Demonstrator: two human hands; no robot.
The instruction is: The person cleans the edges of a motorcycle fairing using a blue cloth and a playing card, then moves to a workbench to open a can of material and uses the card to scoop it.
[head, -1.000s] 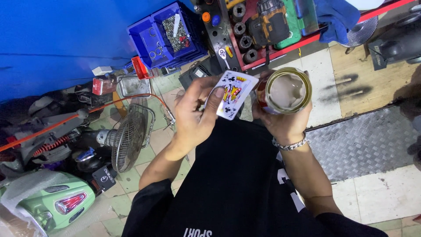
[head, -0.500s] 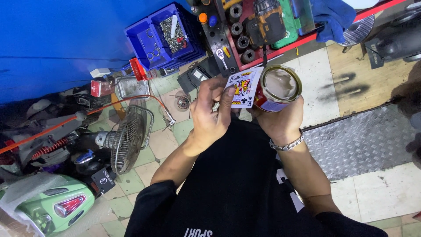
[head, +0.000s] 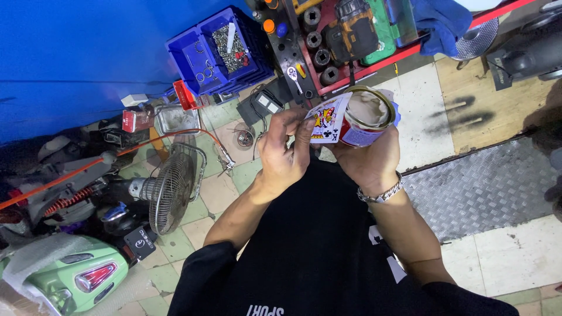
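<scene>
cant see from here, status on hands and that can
Left hand pinching playing card at the rim. Right hand gripping open tin can from below, pale paste inside. Nothing between card and can.

one playing card [head: 325, 122], one open tin can [head: 366, 117], one fan [head: 171, 188], one blue bin [head: 218, 51], two hands.

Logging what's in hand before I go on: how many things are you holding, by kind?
Playing card: 1, in the left hand
Open tin can: 1, in the right hand
Total: 2
</scene>
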